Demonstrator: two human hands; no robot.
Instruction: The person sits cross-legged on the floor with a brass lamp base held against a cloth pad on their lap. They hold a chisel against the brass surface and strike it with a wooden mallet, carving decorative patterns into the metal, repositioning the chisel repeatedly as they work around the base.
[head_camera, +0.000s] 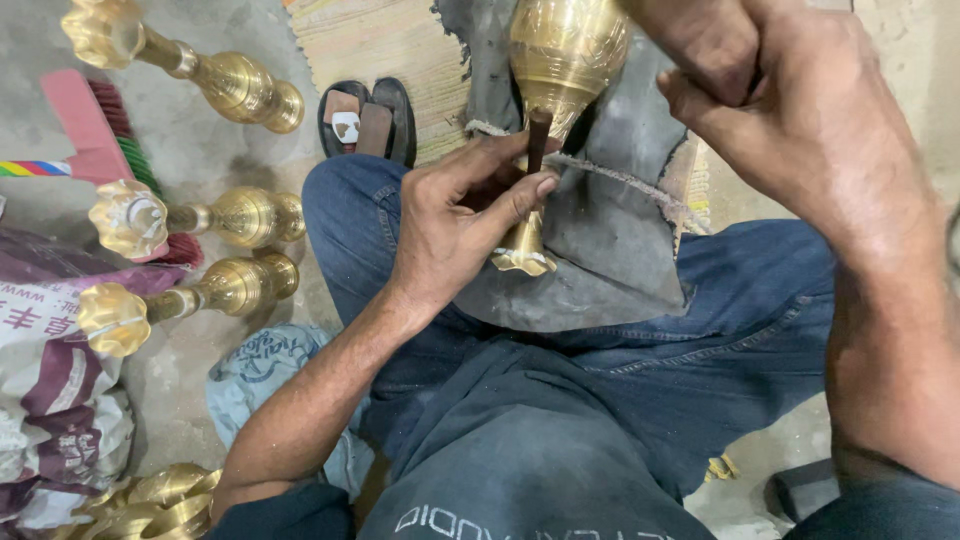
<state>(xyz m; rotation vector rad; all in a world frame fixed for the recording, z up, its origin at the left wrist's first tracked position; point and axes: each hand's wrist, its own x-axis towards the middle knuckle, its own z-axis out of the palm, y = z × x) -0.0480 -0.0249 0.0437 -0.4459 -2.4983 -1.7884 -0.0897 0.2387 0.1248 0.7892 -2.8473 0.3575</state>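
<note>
Left hand (455, 225): grip pinched on dark rod (538, 135), held against brass vase (560, 70).
Right hand (790, 110): grip state unclear, far right.
Vase: lies on grey cloth (610, 250) over lap.
Left floor: three brass vases (190, 215).

Counts on the workshop floor and lap

Four brass vases are fully recognisable: one on the lap (560, 90) and three lying on the floor (190, 70), (195, 215), (185, 295). There are two sandals (367, 118), one brush (100, 130), one chisel-like tool (538, 140) and two hands (455, 225), (790, 120).
</note>
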